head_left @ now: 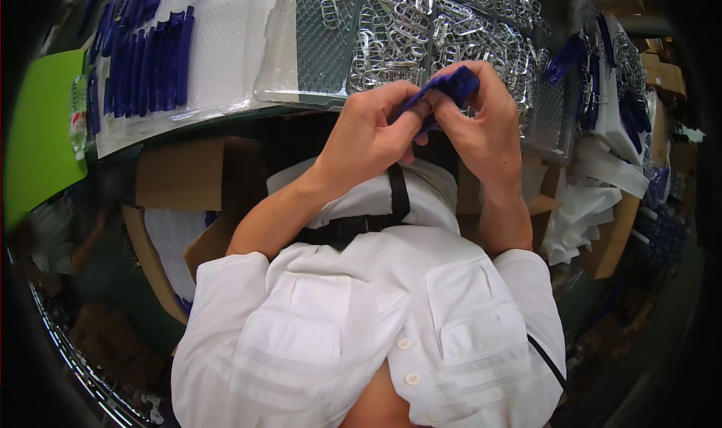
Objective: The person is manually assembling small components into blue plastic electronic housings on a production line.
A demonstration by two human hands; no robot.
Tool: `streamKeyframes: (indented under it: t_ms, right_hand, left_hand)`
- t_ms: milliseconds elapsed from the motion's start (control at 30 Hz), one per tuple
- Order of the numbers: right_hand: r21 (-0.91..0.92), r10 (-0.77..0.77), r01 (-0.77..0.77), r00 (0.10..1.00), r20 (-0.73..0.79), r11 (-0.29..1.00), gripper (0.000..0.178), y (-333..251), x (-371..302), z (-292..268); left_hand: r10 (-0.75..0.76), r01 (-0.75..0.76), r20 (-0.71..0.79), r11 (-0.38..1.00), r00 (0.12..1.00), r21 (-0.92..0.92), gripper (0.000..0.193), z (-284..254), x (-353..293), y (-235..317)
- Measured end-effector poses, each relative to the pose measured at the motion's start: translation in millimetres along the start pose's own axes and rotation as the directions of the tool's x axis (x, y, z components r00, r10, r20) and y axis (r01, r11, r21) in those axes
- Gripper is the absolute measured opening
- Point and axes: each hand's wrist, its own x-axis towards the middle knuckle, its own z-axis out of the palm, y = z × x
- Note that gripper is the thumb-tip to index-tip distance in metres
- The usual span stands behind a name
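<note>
Both my hands grip one dark blue plastic part [460, 84] just over the front edge of the bench. My left hand [374, 127] pinches its left end between thumb and fingers. On its right end, my right hand [485, 116] is closed, with the thumb pressing near the middle. The fingers hide much of the part, so its full shape cannot be made out. Beyond the hands lie many shiny metal wire clips [395, 33], heaped in a clear divided plastic tray [320, 67]. Similar blue parts [154, 63] stand in a row at the left.
White sheeting [226, 52] lies under the row of blue parts. A clear bottle [78, 116] stands at the far left by a green panel [41, 135]. Open cardboard boxes [180, 174] sit below the bench, the right one with white paper [583, 214]. Another person's arm [89, 244] shows at left.
</note>
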Motion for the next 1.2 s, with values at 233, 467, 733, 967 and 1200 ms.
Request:
streamKeyframes:
  t_ms: [233,467,733,967,1200]
  right_hand:
    - [0.474,-0.128,0.145,0.989,-0.069,0.869,0.025,3,12,-9]
    - [0.533,-0.179,0.248,0.967,-0.18,0.809,0.054,4,5,-37]
    - [-0.538,-0.289,0.18,0.949,-0.124,0.823,0.037,47,1,-66]
    - [-0.548,-0.282,0.184,0.954,-0.099,0.816,0.034,58,3,-61]
    - [-0.497,-0.247,0.13,0.953,-0.178,0.858,0.032,58,9,-64]
  left_hand:
    - [0.236,-0.267,0.164,0.943,0.958,0.198,0.046,-22,-6,19]
    - [0.546,-0.49,0.061,0.692,0.836,0.53,0.054,-32,-28,47]
    - [0.689,-0.503,-0.059,0.583,0.722,0.638,0.059,-41,-19,55]
    - [0.704,-0.459,-0.104,0.56,0.703,0.69,0.057,-45,-7,60]
    - [0.706,-0.426,-0.139,0.56,0.694,0.711,0.055,-40,2,60]
